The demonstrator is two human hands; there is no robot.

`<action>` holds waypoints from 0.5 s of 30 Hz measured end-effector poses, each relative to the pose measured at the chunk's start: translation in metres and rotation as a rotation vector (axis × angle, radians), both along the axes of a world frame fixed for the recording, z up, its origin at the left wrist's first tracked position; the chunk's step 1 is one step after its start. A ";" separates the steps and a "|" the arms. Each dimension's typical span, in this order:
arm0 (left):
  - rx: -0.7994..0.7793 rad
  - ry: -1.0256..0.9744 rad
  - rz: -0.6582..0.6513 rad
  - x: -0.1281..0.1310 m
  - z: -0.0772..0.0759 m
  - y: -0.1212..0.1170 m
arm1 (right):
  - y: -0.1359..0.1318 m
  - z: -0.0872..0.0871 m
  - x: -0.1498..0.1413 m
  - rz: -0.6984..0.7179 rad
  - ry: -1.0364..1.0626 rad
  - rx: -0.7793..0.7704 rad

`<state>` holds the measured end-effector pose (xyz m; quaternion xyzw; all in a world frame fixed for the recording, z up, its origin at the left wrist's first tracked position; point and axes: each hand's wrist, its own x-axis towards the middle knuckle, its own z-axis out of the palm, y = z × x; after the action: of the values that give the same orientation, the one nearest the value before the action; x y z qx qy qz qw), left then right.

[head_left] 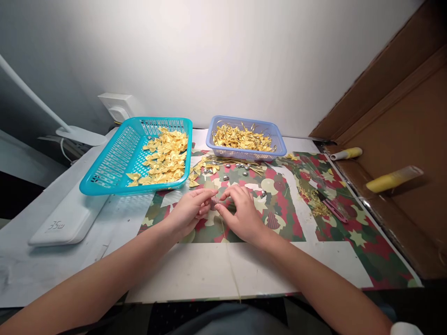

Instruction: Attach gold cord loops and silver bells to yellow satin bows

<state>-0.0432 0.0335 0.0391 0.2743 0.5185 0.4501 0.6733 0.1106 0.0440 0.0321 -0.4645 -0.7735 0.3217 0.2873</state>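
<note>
Near the middle of the patterned sheet, my left hand (193, 207) is closed, with thumb and forefinger pinched on a thin gold cord. The cord (230, 265) runs down over the pale table edge toward my lap. Facing it, my right hand (241, 211) curves its thumb and forefinger with a small gap between the tips, close to the left fingertips. Any small piece between the hands is too fine to make out. Behind them lie small silver bells (226, 177), loose gold bows (194, 183) and a bundle of gold cords (237, 161).
At the left stands a teal basket (87, 186) of gold bows, beside a white power bank (66, 223). A lilac basket (282, 149) of bows with cords is at the back. Gold scraps (316, 202) and a pink-handled cutter (335, 209) lie right, before a cardboard wall (401, 139).
</note>
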 end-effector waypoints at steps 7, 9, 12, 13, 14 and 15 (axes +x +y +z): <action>0.105 -0.122 0.095 -0.001 -0.002 0.008 | -0.004 -0.010 -0.003 0.252 0.530 -0.698; 0.115 -0.146 0.109 -0.002 -0.004 0.008 | -0.006 -0.012 -0.003 0.228 0.556 -0.670; 0.113 -0.165 0.116 -0.002 -0.007 0.007 | -0.010 -0.015 -0.003 0.197 0.590 -0.658; 0.113 -0.170 0.122 -0.003 -0.008 0.007 | -0.012 -0.016 -0.003 0.194 0.602 -0.668; 0.115 -0.175 0.131 -0.003 -0.008 0.007 | -0.014 -0.016 -0.003 0.193 0.615 -0.678; 0.116 -0.182 0.141 -0.003 -0.007 0.006 | -0.016 -0.016 -0.004 0.195 0.627 -0.685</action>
<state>-0.0462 0.0396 0.0320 0.2338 0.4464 0.5487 0.6670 0.1069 0.0284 0.0157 -0.3380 -0.5387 0.7085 0.3058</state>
